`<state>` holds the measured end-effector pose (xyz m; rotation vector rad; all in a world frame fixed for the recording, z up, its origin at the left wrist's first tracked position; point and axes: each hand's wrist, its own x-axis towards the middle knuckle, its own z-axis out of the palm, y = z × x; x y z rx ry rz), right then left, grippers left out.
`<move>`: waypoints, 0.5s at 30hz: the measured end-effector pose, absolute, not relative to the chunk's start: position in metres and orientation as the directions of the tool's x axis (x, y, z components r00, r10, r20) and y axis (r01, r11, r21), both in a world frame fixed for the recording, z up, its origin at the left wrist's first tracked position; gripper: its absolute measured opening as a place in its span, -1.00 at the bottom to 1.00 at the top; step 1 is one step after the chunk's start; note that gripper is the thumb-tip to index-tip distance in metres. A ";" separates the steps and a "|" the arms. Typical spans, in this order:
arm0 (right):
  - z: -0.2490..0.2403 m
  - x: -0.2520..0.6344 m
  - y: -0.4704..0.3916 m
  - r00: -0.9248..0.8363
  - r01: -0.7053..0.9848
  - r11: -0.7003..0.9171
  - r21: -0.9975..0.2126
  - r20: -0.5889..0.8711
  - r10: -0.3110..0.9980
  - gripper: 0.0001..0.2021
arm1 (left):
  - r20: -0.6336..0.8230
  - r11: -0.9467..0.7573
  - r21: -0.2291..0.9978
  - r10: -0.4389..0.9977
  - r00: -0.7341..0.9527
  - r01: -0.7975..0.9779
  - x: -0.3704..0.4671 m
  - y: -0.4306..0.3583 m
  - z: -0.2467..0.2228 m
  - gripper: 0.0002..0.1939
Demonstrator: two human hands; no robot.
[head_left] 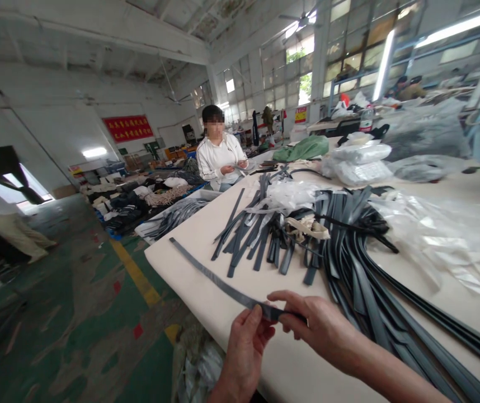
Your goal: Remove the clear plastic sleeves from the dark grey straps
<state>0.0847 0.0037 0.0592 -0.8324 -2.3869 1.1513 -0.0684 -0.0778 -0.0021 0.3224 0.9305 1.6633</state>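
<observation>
A long, flat black strip (219,284) stretches from my hands toward the table's left corner. Near its close end, my left hand (246,341) pinches it, thumb on top and fingers curled beneath. Just to the right, my right hand (311,322) grips the same strip between thumb and fingers; its end there is partly hidden by the hand. Beyond my hands lies a spread of short black strips (244,240). A thick bundle of longer black strips (374,302) runs along the table to the right of my right hand.
The pale table (198,336) has its left edge beside my left hand. Clear plastic bags (453,240) lie at the right, with stacked plastic packets (360,159) farther back. A person in white (219,154) sits beyond the table, handling something. Strips fill a bin (177,215) beside it.
</observation>
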 end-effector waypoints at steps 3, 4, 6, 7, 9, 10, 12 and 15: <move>0.067 0.095 0.016 -0.706 0.235 0.438 -0.867 0.157 0.690 -0.66 | -0.346 0.019 0.666 0.893 -0.287 -0.745 -0.073 -0.081 0.001 -0.81; 0.068 0.099 0.021 -0.662 0.212 0.443 -0.871 0.205 0.721 -0.65 | -0.385 0.043 0.643 0.881 -0.274 -0.765 -0.076 -0.083 0.003 -0.82; 0.065 0.105 0.029 -0.613 0.217 0.520 -0.826 0.299 0.731 -0.66 | -0.451 0.087 0.599 0.858 -0.245 -0.796 -0.079 -0.084 0.007 -0.85; 0.063 0.105 0.030 -0.632 0.232 0.589 -0.774 0.341 0.696 -0.66 | -0.474 0.103 0.581 0.849 -0.233 -0.807 -0.080 -0.084 0.008 -0.85; 0.060 0.103 0.028 -0.741 0.219 0.733 -0.644 0.379 0.555 -0.62 | -0.494 0.123 0.556 0.844 -0.208 -0.822 -0.080 -0.083 0.010 -0.84; 0.060 0.100 0.024 -0.793 0.196 0.788 -0.583 0.378 0.477 -0.61 | -0.498 0.125 0.544 0.844 -0.199 -0.830 -0.079 -0.083 0.008 -0.83; 0.063 0.095 0.015 -0.857 0.158 0.862 -0.481 0.366 0.362 -0.61 | -0.507 0.141 0.512 0.846 -0.165 -0.848 -0.077 -0.081 0.002 -0.84; 0.075 0.089 0.004 -0.880 0.120 0.919 -0.375 0.389 0.274 -0.69 | -0.513 0.179 0.474 0.852 -0.105 -0.862 -0.080 -0.078 -0.014 -0.87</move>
